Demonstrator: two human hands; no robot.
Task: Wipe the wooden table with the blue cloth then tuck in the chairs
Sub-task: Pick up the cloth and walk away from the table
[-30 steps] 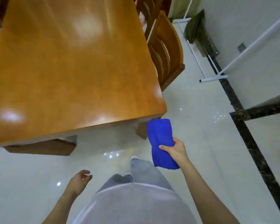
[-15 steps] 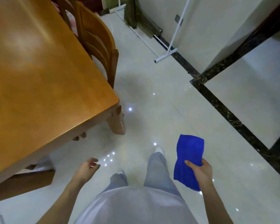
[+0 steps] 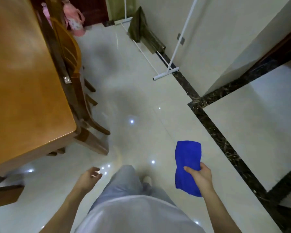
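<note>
- The blue cloth (image 3: 187, 158) is folded into a long pad. It hangs in the air above the floor (image 3: 141, 98), at the lower right of the view.
- The cloth is well apart from the counter (image 3: 23, 81) and touches nothing but the hand that carries it.
- The right hand (image 3: 200, 175) grips the cloth at its middle. The thumb lies across the front face and the fingers curl round behind. One end of the cloth stands above the hand and the other end droops below it.
- The left hand (image 3: 89, 176) holds nothing. Its fingers are loosely curled, and it hangs above the floor near the counter's closest corner.
- Between the two hands are the person's grey trousers (image 3: 124, 184) and one light shoe (image 3: 147, 179), with a white shirt (image 3: 138, 216) below them.
- The counter is of glossy orange-brown wood and fills the left side of the view. Its rounded corner points toward the person.
- A wooden chair (image 3: 69, 47) stands at the counter's right edge. Its backrest is just beside that edge and its legs splay onto the floor.
- Below the counter's near edge, at the lower left, a brown wooden part (image 3: 5, 194) is partly in view. What it belongs to cannot be told.
- The floor is of pale glossy tile with small light reflections. A dark marbled strip (image 3: 217, 128) crosses it at the right.
- A white tube stand (image 3: 165, 74) rests on the floor by the wall (image 3: 225, 39), and an olive cloth (image 3: 138, 29) hangs on it.
- A pink bag (image 3: 74, 19) sits at the top of the view, beyond the chair.
</note>
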